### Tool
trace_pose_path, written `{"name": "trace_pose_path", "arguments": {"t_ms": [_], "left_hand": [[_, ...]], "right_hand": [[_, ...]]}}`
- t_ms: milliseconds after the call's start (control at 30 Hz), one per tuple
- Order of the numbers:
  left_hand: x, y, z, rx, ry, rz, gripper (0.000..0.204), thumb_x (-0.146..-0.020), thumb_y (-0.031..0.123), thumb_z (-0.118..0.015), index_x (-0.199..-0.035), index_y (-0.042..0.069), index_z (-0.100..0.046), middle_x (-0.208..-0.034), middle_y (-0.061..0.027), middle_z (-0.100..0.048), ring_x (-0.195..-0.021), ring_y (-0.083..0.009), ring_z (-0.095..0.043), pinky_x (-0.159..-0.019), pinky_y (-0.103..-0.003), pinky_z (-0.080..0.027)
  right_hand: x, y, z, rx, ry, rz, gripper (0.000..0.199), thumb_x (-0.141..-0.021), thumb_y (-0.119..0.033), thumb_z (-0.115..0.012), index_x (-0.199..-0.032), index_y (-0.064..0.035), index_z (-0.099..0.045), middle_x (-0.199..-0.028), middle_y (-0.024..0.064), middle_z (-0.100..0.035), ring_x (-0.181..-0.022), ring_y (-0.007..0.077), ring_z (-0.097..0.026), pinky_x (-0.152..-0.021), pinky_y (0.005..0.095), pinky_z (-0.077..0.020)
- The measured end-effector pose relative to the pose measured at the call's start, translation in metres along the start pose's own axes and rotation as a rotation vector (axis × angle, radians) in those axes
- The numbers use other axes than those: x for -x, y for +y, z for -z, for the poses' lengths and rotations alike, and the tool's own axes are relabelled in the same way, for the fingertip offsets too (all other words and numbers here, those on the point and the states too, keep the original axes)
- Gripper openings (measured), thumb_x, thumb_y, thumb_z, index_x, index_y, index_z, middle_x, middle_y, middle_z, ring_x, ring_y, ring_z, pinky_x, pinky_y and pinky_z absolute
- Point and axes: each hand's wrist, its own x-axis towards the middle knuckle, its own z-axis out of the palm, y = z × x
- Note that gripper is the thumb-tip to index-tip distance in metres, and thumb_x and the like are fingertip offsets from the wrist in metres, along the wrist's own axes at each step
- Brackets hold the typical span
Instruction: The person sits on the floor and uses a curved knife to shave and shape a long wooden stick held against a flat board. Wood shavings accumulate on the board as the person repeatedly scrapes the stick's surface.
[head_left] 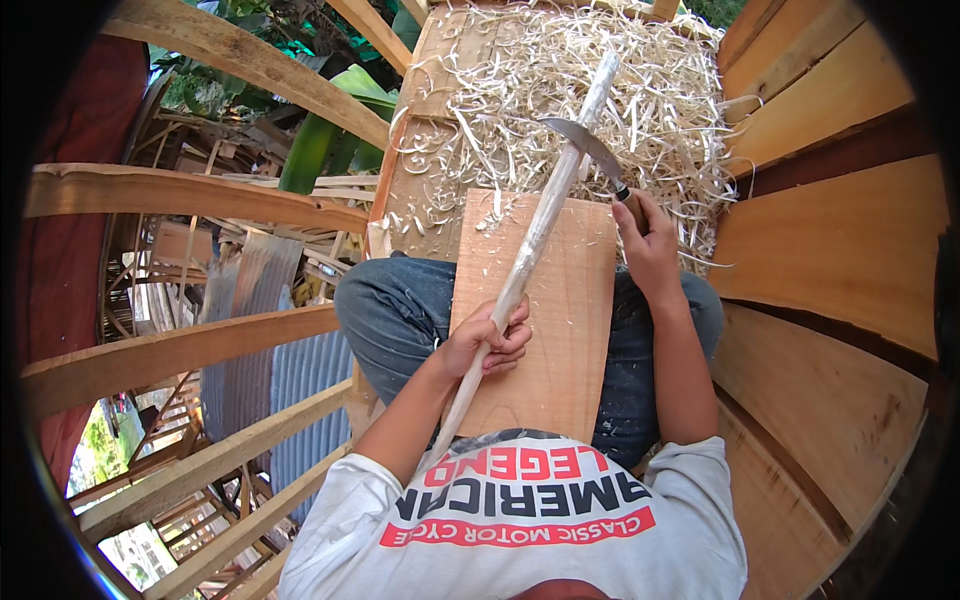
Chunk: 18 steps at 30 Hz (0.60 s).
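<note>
My left hand (490,340) is closed around the lower part of a long, pale, peeled wooden stick (541,222). The stick slants from my belly up and to the right, its far end over the wood shavings. In my right hand (648,235) is a knife with a curved, sickle-like blade (590,146) and a short wooden handle. Its blade crosses the upper part of the stick; whether the edge touches the wood I cannot tell. A flat wooden board (545,310) lies across my lap beneath the stick.
Curly wood shavings (660,85) are heaped on the plank floor (420,170) beyond my knees. Wooden rails (200,190) run along my left, with corrugated sheets (312,390) below them. A plank wall (830,240) stands close on my right.
</note>
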Motion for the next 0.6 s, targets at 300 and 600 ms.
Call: {"name": "trace_pose_path", "arguments": {"t_ms": [300, 600], "left_hand": [[0.000, -0.002, -0.002, -0.036, -0.009, -0.009, 0.027, -0.064, 0.009, -0.047, -0.086, 0.009, -0.033, -0.055, 0.0007, -0.036, -0.035, -0.0060, -0.033, -0.033, -0.019, -0.028], [0.005, -0.001, 0.006, -0.016, 0.014, -0.018, 0.026, -0.063, 0.006, -0.046, -0.085, 0.010, -0.032, -0.055, 0.0009, -0.036, -0.036, -0.0065, -0.033, -0.033, -0.020, -0.027]], "right_hand": [[-0.008, -0.005, 0.005, 0.119, 0.049, 0.102, 0.025, -0.087, -0.030, -0.064, -0.084, -0.0064, -0.057, -0.064, 0.0141, -0.057, -0.057, 0.0329, -0.057, -0.054, 0.0382, -0.0439], [0.009, -0.007, -0.008, 0.369, -0.091, 0.294, 0.035, -0.089, -0.034, -0.061, -0.075, -0.0041, -0.051, -0.055, 0.0138, -0.051, -0.051, 0.0328, -0.055, -0.050, 0.0404, -0.0409]]}}
